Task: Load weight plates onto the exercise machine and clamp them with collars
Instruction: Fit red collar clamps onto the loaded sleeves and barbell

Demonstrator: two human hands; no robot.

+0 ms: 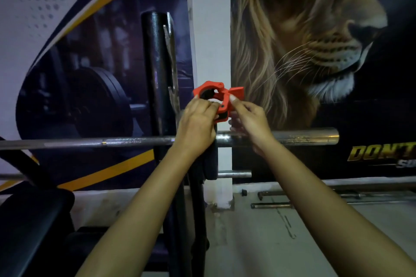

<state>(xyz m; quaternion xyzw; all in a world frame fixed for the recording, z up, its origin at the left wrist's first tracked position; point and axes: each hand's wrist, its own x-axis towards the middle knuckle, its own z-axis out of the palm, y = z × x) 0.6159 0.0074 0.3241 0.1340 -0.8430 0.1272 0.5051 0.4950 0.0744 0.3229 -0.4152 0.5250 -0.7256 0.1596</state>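
A red clamp collar (210, 91) with its lever flipped outward is held in the air just above the barbell. My left hand (198, 122) grips its ring from the left and below. My right hand (251, 119) pinches the lever side with thumb and fingers. The steel barbell (304, 136) lies across the rack, its bare sleeve running to the right. A black weight plate (211, 164) sits edge-on on the bar behind my left wrist, mostly hidden.
A black upright post (157, 74) of the rack stands left of the collar. A shorter steel peg (235, 174) sticks out below the bar. A black bench pad (33, 220) is at lower left. Loose bars (281, 204) lie on the floor at right, against a lion mural wall.
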